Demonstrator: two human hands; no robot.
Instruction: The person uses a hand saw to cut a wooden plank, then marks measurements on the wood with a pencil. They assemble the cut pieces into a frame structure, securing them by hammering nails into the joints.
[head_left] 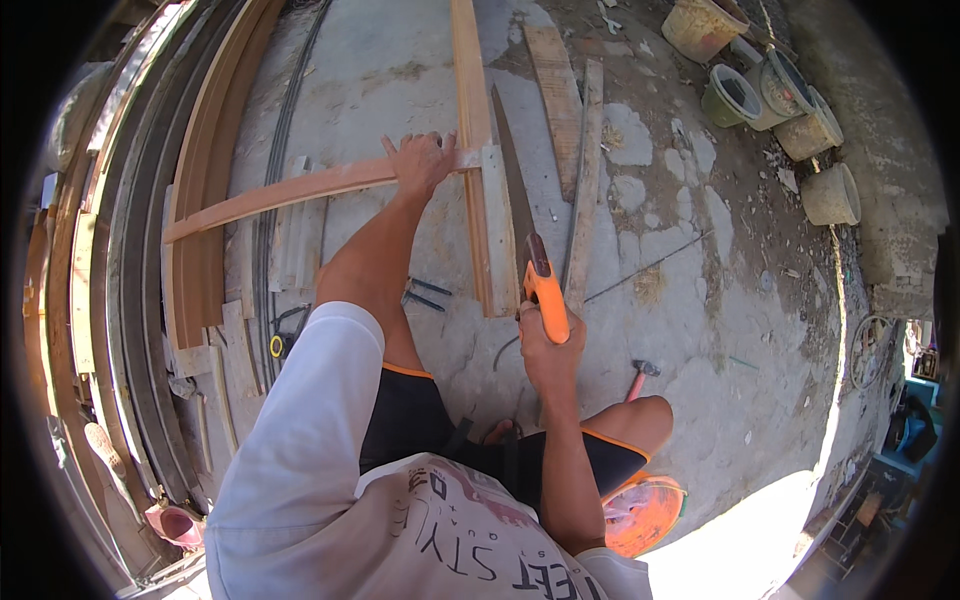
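Observation:
My right hand (553, 352) is wrapped round the orange handle of a handsaw (516, 190), its long blade pointing away from me. My left hand (420, 163) grips a narrow reddish wooden strip (300, 190) near its right end, fingers over the far side. That strip lies crosswise over a longer upright-running timber (474, 90). A short pale wood block (496, 225) lies along the timber just right of the strip's end. The blade is close to the right of this block; whether it touches any wood I cannot tell.
Long boards (215, 130) are stacked at the left. Two loose planks (556, 100) lie right of the saw. Pliers (428, 294), a hammer (640, 378) and an orange basin (645, 515) sit near my legs. Several buckets (733, 97) stand at the far right by the wall.

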